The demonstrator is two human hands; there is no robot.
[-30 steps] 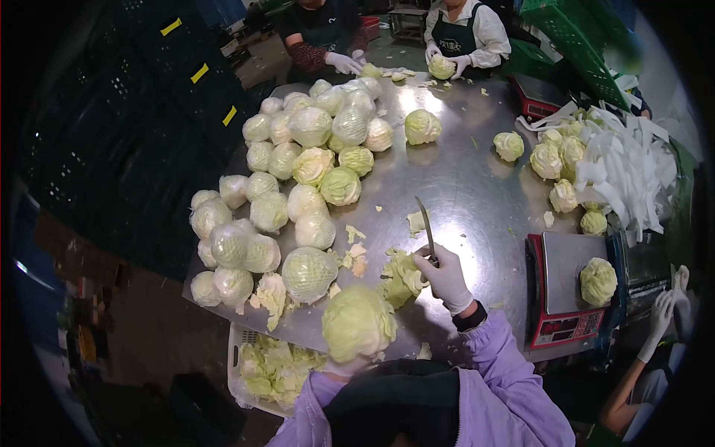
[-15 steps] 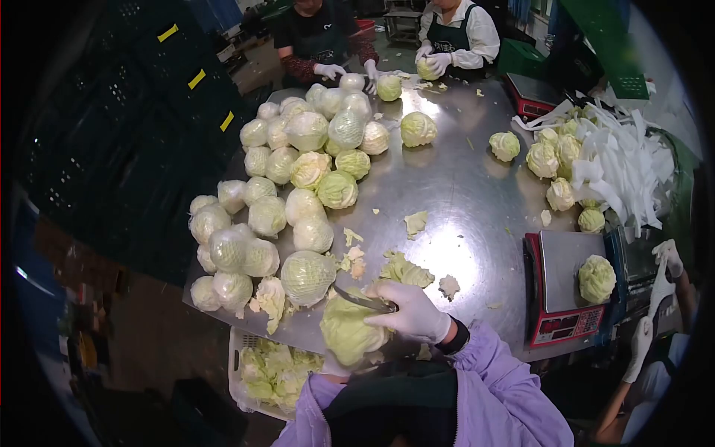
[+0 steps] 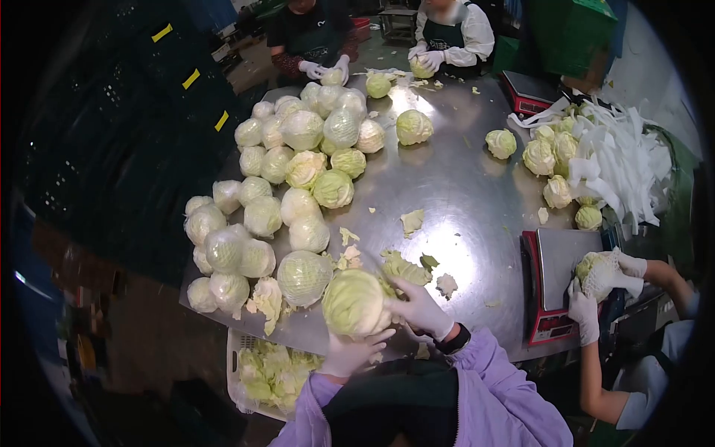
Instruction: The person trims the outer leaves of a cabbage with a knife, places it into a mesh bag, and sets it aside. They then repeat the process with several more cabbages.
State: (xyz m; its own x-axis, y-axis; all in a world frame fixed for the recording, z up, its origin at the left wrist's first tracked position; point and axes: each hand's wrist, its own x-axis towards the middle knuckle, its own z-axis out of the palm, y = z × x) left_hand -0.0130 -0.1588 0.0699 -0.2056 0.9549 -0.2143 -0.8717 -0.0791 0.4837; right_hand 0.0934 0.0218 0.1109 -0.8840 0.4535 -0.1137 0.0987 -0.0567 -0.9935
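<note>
A pale green cabbage (image 3: 356,302) is held up just over the near edge of the metal table. My left hand (image 3: 354,354), white-gloved, cradles it from below with the fingers curved along its underside. At the cabbage's right side is my right hand (image 3: 421,309), also gloved, its fingers bent and the thumb against the leaves. No blade shows there now, and what lies inside those fingers is hidden. Loose leaves (image 3: 406,268) lie just beyond, and a wrapped cabbage (image 3: 304,278) sits to the upper left.
Many wrapped cabbages (image 3: 261,217) crowd the table's left side. Below its edge stands a white crate (image 3: 234,365) of trimmed leaves. At right, a co-worker's hands (image 3: 585,313) hold a netted cabbage by a red scale (image 3: 530,287). White net sleeves (image 3: 618,164) are heaped behind; two people work opposite.
The curved knife seen in my right hand is out of sight. The cabbage has turned and my left hand shows more beneath it. At right, the co-worker's hands have reached the cabbage with a net.
</note>
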